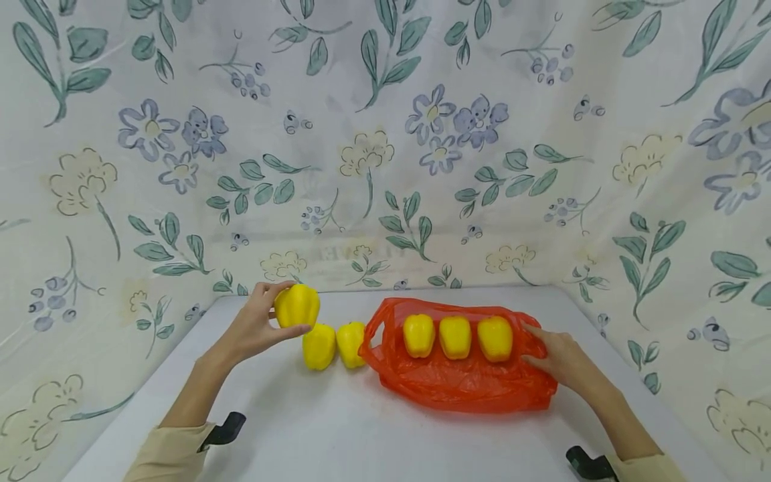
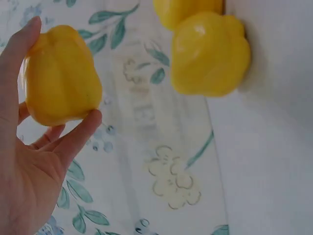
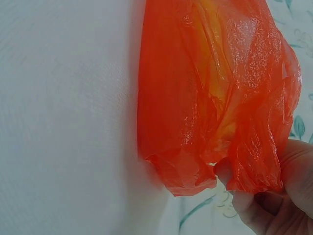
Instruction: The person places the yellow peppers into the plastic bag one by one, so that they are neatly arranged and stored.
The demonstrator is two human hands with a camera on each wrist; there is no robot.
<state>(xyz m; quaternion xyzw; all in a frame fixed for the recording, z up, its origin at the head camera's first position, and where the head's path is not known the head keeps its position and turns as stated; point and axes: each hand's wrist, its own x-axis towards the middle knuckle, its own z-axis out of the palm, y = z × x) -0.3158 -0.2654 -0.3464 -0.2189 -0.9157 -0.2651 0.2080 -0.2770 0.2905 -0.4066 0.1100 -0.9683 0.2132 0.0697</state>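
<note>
My left hand (image 1: 259, 321) grips a yellow bell pepper (image 1: 298, 306) between thumb and fingers, raised above the table. In the left wrist view the held pepper (image 2: 62, 76) stands apart from two other peppers. Those two, a left pepper (image 1: 318, 347) and a right pepper (image 1: 351, 344), sit on the table beside a red plastic bag (image 1: 446, 391). Three more yellow peppers lie in a row at the bag: one at left (image 1: 418, 335), a middle one (image 1: 454, 337), and one at right (image 1: 495, 339). My right hand (image 1: 560, 358) pinches the bag's right end, its thin film bunched between the fingers (image 3: 247, 208).
The white table (image 1: 337, 435) runs back to a floral-patterned sheet (image 1: 361, 167) hanging behind it. Black devices are strapped at both wrists, a left one (image 1: 224, 429) and a right one (image 1: 587, 463).
</note>
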